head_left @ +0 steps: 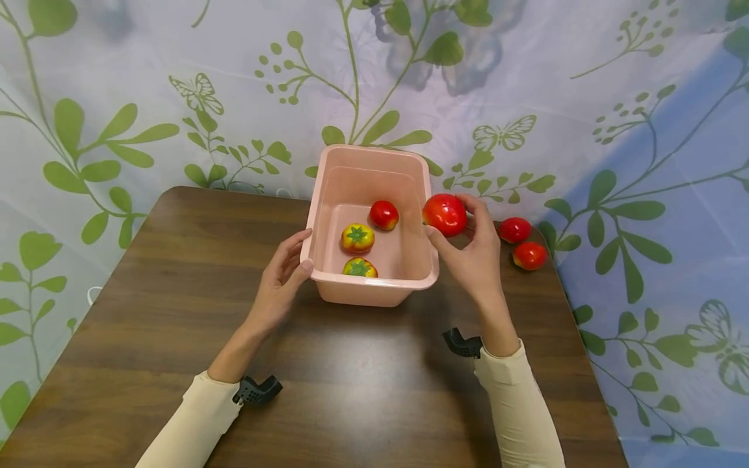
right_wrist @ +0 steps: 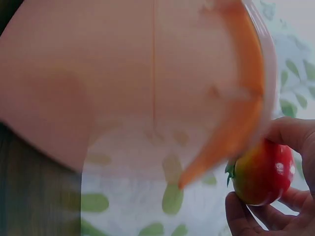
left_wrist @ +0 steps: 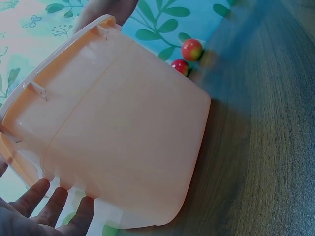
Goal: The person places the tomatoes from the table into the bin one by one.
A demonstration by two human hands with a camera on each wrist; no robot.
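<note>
A pink plastic bin (head_left: 364, 294) is in front of me near the back of the wooden table. My left hand (head_left: 277, 279) grips its left rim, thumb over the edge and fingertips against the outer wall in the left wrist view. To the bin's right, my right hand (head_left: 478, 257) holds a glossy red tomato (head_left: 445, 214) between thumb and fingers, level with the right rim. The right wrist view shows its yellowish side and green calyx. Inside the bin lie a red tomato (head_left: 383, 215) and two yellow-red tomatoes (head_left: 357, 238) with green tops, one partly hidden by the front rim.
Two more red tomatoes, a rear one (head_left: 515, 230) and a front one (head_left: 529, 256), lie at the table's right edge beyond my right hand. A leaf-printed cloth (head_left: 234, 78) hangs behind the table (head_left: 363, 390) and along its sides.
</note>
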